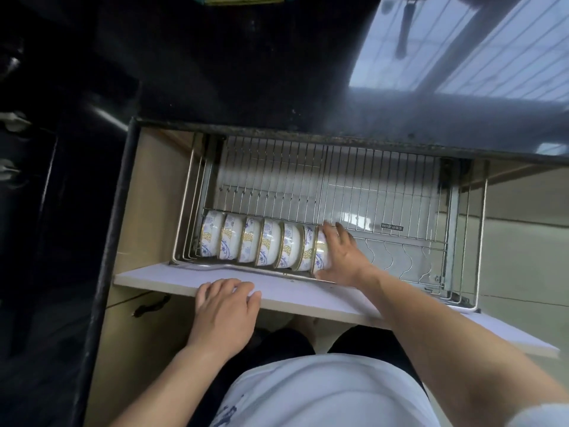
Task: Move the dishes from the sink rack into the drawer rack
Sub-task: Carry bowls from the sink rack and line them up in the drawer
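The pulled-out drawer rack point(400, 211) is a wire basket under the black counter. Several white bowls with blue flowers and gold bands point(246, 245) stand on edge in a row along its front left. My right hand point(341, 257) grips the rightmost bowl point(320, 252) in that row, fingers spread over its back and thumb low at its front. My left hand point(226, 306) rests on the white drawer front panel point(166, 280), fingers curled over its top edge. The sink rack is out of view.
The rack's right half and back rows hold bare wire slots. A dark counter edge point(308, 131) overhangs the drawer's back. The beige cabinet side point(147, 195) bounds the left. A dark cable point(151, 306) hangs below the panel.
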The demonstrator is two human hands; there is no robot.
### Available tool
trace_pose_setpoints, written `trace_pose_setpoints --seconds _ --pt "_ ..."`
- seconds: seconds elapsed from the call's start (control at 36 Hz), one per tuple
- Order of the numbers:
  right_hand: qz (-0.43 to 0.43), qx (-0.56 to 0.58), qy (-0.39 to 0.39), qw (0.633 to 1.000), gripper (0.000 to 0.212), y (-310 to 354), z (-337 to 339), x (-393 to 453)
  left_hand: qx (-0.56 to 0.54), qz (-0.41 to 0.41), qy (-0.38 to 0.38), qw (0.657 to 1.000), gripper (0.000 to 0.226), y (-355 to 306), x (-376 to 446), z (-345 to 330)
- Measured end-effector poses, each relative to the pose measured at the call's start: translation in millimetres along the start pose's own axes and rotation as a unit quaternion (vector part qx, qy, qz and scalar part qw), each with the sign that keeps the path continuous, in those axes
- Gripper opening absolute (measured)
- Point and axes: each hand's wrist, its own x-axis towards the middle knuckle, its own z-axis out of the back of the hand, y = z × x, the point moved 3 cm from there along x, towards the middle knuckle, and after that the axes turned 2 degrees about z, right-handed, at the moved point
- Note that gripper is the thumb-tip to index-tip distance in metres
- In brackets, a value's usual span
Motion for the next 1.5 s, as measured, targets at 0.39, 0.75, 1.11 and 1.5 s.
trace_pose_setpoints --seconds 0.39,0.75,1.11,1.5 --pt "-0.144 0.166 -0.120 0.968 0.086 -52 75 -166 -0.094 -0.073 0.062 0.991 0.038 -64 18 41" --pt "-0.120 0.153 -0.180 0.964 0.064 -90 101 -297 0.100 -0.032 0.149 0.983 0.077 -188 51 -34" --pt "-0.095 0.129 -0.178 0.971 0.060 -183 112 -349 0.088 0.066 0.033 0.993 0.064 -248 59 -52" --pt "-0.060 0.133 -0.117 0.982 0.058 -190 135 -324 0.153 0.078 0.222 0.960 0.060 -275 31 -80"
